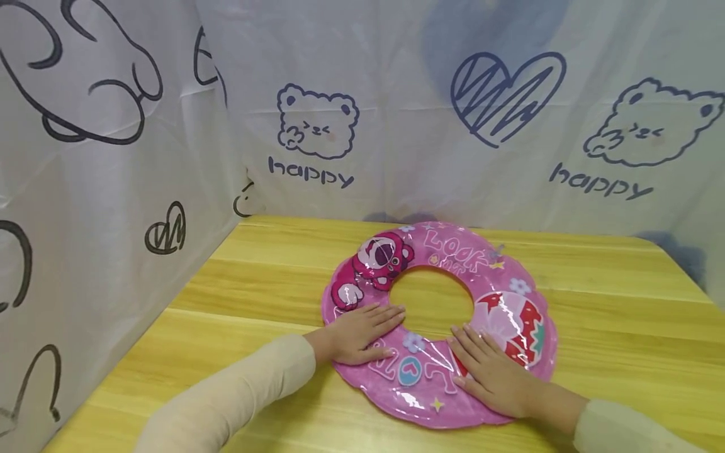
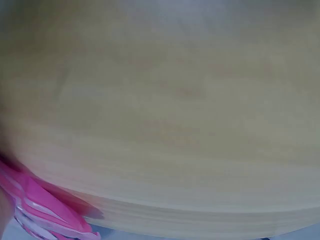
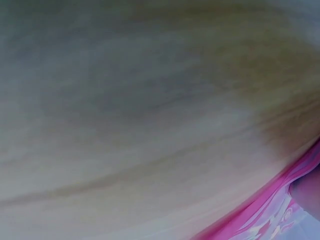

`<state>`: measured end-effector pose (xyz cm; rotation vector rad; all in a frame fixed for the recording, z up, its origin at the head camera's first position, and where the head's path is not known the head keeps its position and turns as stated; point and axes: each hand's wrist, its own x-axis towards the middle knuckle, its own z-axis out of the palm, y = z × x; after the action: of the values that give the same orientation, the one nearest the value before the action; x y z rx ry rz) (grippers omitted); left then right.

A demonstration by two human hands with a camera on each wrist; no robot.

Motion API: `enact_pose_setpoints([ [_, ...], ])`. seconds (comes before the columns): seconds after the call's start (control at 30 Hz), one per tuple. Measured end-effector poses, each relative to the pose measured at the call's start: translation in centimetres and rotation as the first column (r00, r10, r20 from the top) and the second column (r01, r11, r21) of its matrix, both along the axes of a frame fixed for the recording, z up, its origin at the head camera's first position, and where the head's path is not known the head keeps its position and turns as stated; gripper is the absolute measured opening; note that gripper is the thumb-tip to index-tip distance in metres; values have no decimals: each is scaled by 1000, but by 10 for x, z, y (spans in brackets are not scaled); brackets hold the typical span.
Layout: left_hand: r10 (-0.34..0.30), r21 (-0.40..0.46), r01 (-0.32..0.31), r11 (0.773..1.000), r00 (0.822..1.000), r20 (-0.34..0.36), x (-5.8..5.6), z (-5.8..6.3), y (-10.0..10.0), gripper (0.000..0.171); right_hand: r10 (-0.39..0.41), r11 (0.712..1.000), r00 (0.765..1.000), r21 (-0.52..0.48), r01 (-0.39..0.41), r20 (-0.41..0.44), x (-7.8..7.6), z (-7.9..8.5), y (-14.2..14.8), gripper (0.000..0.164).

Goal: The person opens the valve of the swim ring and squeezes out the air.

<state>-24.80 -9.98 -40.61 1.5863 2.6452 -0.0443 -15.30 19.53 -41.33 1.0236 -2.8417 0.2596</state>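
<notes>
A pink inflatable swim ring (image 1: 447, 409) lies flat on the wooden table, printed with a bear, a strawberry, flowers and letters. My left hand (image 1: 362, 333) rests with straight fingers on the ring's left side, its fingertips near the inner hole. On the lower right part lies my right hand (image 1: 493, 371), palm down, fingers stretched toward the hole. A slice of the pink ring (image 2: 45, 205) shows at the lower left of the left wrist view. The right wrist view catches the ring's edge (image 3: 265, 205) at its lower right corner.
The yellow wood-grain table (image 1: 255, 270) extends around the ring on all sides. White cloth (image 1: 396, 138) printed with bears, hearts and "happy" hangs behind it, and more printed cloth (image 1: 102, 189) hangs along the left side.
</notes>
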Motion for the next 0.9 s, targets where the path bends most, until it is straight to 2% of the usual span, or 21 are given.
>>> enact_pose_setpoints([
  [0.07, 9, -9, -10, 1000, 998, -64, -3, 0, -2, 69, 2, 1000, 1000, 4, -2, 7, 0, 0, 0, 57],
  [0.17, 36, -15, -38, 999, 995, -94, -5, 0, -4, 69, 8, 1000, 1000, 7, -8, 6, -1, -1, -1, 57],
  [0.27, 62, -23, -63, 998, 996, -59, -6, 2, -4, 71, 10, 1000, 1000, 11, -10, -9, -1, -1, -1, 57],
  [0.4, 89, -26, -88, 996, 995, 37, -8, 8, -4, 78, 8, 1000, 1000, 12, -8, -11, -2, 0, -1, 57],
  [0.5, 100, -23, -99, 995, 993, 60, -12, 12, -5, 76, 8, 1000, 1000, 11, -8, -10, -2, 1, -1, 57],
  [0.6, 103, -17, -103, 995, 994, 20, -18, 12, -8, 63, 25, 1000, 999, 18, -24, -40, -3, 0, 0, 57],
  [0.73, 69, 11, -69, 998, 995, -73, -26, 12, -9, 48, 103, 995, 988, 26, -101, -115, -7, -3, 7, 56],
  [0.83, 38, 43, -33, 999, 992, -123, -30, 13, -8, 45, 176, 984, 969, 33, -173, -172, -12, -5, 16, 56],
  [0.9, 46, 56, -39, 998, 991, -128, -31, 12, -7, 46, 210, 978, 958, 42, -206, -196, -15, -6, 21, 57],
])
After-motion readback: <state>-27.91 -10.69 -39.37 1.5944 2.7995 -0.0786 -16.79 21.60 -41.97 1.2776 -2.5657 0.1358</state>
